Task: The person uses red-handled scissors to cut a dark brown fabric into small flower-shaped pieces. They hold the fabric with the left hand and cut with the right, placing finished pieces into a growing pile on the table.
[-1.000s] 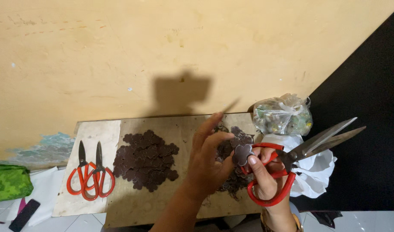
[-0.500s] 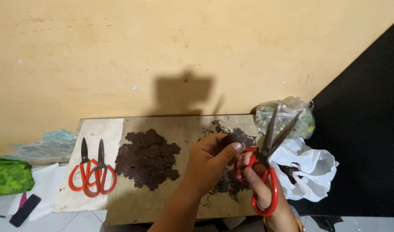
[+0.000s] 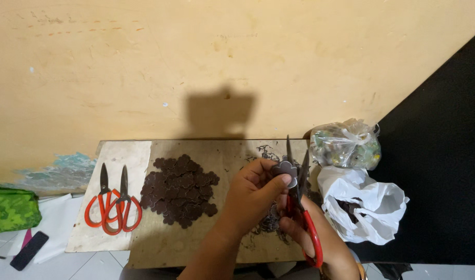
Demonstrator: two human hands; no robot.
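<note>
My left hand (image 3: 252, 194) pinches a small dark brown flower-shaped piece (image 3: 285, 168) above the wooden board (image 3: 160, 243). My right hand (image 3: 312, 238) grips red-handled scissors (image 3: 301, 199), blades pointing up and away, parted around the edge of that piece. Under my hands lies a heap of dark trimmings (image 3: 270, 224), partly hidden. To the left of my hands a pile of several cut brown flower pieces (image 3: 179, 190) rests on the board.
Two more red-handled scissors (image 3: 113, 205) lie at the board's left end. A clear bag of mixed bits (image 3: 345, 143) and a white plastic bag (image 3: 363, 207) sit at the right. A green cloth (image 3: 10, 208) and a dark flat object (image 3: 28, 250) lie on the floor at the left. A yellow wall stands behind.
The scissors swung from pointing right to pointing straight up. My left hand closed on the brown piece and brought it between the blades.
</note>
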